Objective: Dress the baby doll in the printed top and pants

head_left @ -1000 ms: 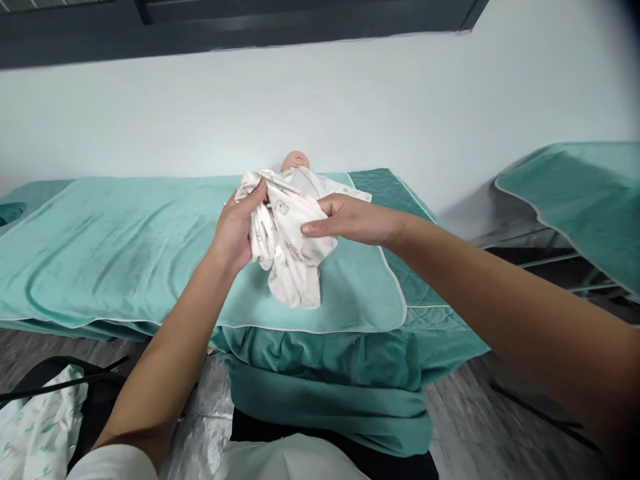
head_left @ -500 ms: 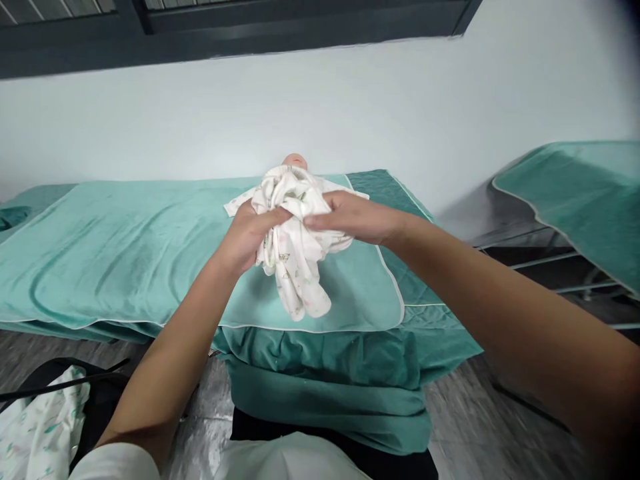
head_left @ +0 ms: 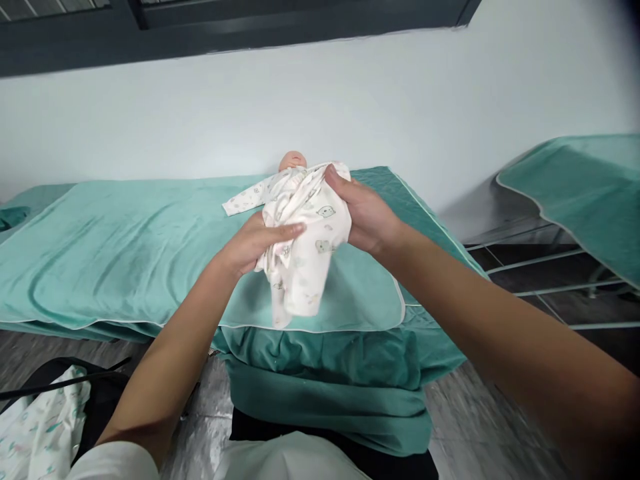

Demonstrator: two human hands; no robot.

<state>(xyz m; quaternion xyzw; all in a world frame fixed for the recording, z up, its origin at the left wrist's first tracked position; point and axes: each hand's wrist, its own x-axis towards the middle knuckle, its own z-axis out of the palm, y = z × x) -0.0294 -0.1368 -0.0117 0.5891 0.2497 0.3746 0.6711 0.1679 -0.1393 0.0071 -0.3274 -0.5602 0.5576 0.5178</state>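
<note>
Bunched white baby pants (head_left: 313, 257) with small animal prints hang between my two hands, above the bed. My left hand (head_left: 253, 243) grips their left side, thumb lying across the cloth. On the upper right edge, my right hand (head_left: 363, 207) pinches the fabric and spreads it. Just behind lies a baby doll (head_left: 293, 160), its head toward the wall. The doll's white printed sleeve (head_left: 245, 200) reaches out to the left; most of its body is hidden by the cloth and my hands.
Light green sheeting (head_left: 125, 247) covers the bed, which stands against a white wall (head_left: 225, 113). At the lower left, a printed cloth (head_left: 45, 427) lies on a black chair. Another green-covered bed (head_left: 590, 193) with a metal frame is at the right.
My right hand has moved up and right, pulling the bunched pants wider so their printed side shows. More of the doll's left-side sleeve is visible. My left hand keeps its grip.
</note>
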